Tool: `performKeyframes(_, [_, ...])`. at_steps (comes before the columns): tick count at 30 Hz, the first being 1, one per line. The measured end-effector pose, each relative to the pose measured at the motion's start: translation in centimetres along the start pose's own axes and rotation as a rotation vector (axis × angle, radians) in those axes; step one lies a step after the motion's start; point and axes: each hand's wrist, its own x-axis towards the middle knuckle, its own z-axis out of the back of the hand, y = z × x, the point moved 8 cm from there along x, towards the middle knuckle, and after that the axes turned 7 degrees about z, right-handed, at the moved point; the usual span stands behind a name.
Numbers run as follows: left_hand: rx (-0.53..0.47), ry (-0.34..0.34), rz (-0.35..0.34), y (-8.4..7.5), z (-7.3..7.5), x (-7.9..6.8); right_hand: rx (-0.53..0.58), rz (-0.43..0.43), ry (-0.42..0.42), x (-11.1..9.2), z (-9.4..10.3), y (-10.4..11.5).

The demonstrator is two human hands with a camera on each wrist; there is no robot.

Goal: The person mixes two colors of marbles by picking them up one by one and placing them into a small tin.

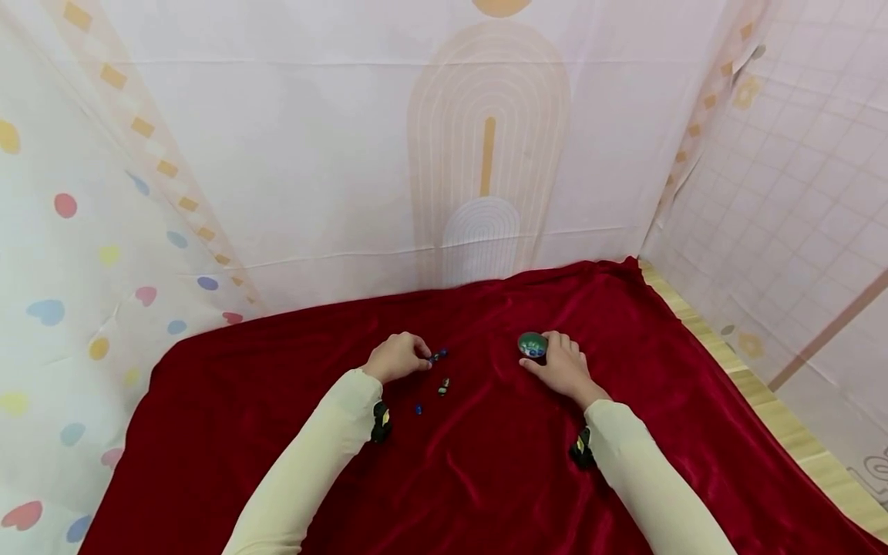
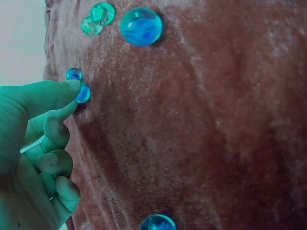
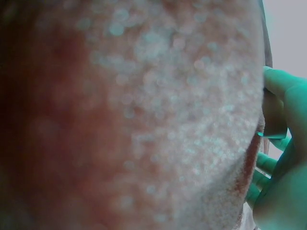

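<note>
In the left wrist view, my left hand [image 1: 398,358] pinches a small blue marble [image 2: 83,94] between thumb and forefinger, its other fingers curled. Just beyond it lies another blue marble [image 2: 73,73] on the red velvet cloth [image 1: 486,478]. Two clear greenish marbles [image 2: 102,14] sit together near a larger-looking blue marble [image 2: 141,27], and a further blue marble [image 2: 158,223] is cut off at the bottom edge. To the right, my right hand [image 1: 565,368] grips a small round container [image 1: 533,344], green inside with blue and whitish bits showing. Its side looks dark in the right wrist view.
The wrinkled cloth covers the table, with a pale wooden edge [image 1: 749,381] bare along the right. Patterned white curtains [image 1: 312,154] hang behind and on both sides. Blurred cloth fills most of the right wrist view.
</note>
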Motion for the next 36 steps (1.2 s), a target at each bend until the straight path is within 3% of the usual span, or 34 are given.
performKeyframes(18, [-0.008,-0.030,0.014,0.7,-0.4,0.6,-0.004,0.009,-0.017,-0.1,0.2,0.3])
performKeyframes(26, [-0.033,-0.037,-0.022,0.0,1.2,0.4,0.020,0.041,-0.069,-0.1,0.3,0.1])
performKeyframes(31, [-0.032,-0.054,-0.041,-1.0,2.1,0.1,0.034,0.018,-0.030,-0.1,0.0,0.1])
performKeyframes(36, [-0.043,-0.050,-0.070,-2.8,1.9,0.0,-0.001,0.001,-0.006,-0.1,-0.1,0.1])
